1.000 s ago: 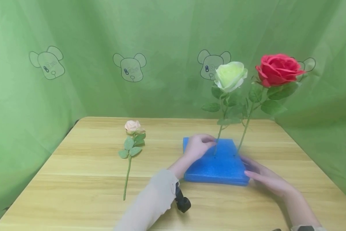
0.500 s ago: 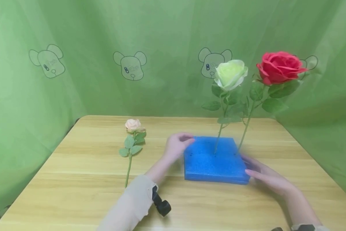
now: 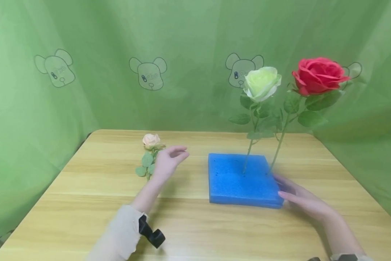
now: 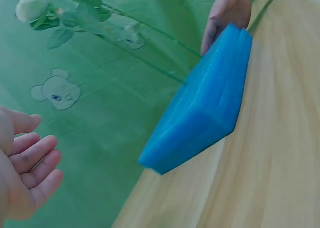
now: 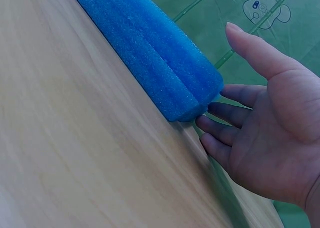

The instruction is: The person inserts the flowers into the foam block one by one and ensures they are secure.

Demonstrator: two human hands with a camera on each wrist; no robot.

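Observation:
A blue foam block (image 3: pixel 237 188) lies flat on the table with a pale green-white rose (image 3: pixel 262 84) and a red rose (image 3: pixel 320 77) standing upright in it. My right hand (image 3: pixel 304 199) rests at the block's right side; in the right wrist view its straight, spread fingers (image 5: pixel 235 112) meet the block's edge. My left hand (image 3: pixel 168 164) holds nothing and hovers over the table left of the block, its fingers (image 4: pixel 37 155) loosely bent. Partly behind that hand lies a pale pink rose (image 3: pixel 151 140), with most of its stem hidden by the hand and forearm.
The wooden table (image 3: pixel 84 203) reaches back to a green curtain (image 3: pixel 188 101) printed with bear heads. Small holes show in the block's top, left of the stems. A black wrist camera (image 3: pixel 154 235) hangs under the left sleeve.
My left hand has let go of the green-white rose's stem and travelled left, past the block's corner, to beside the pink rose. My right hand has stayed at the block.

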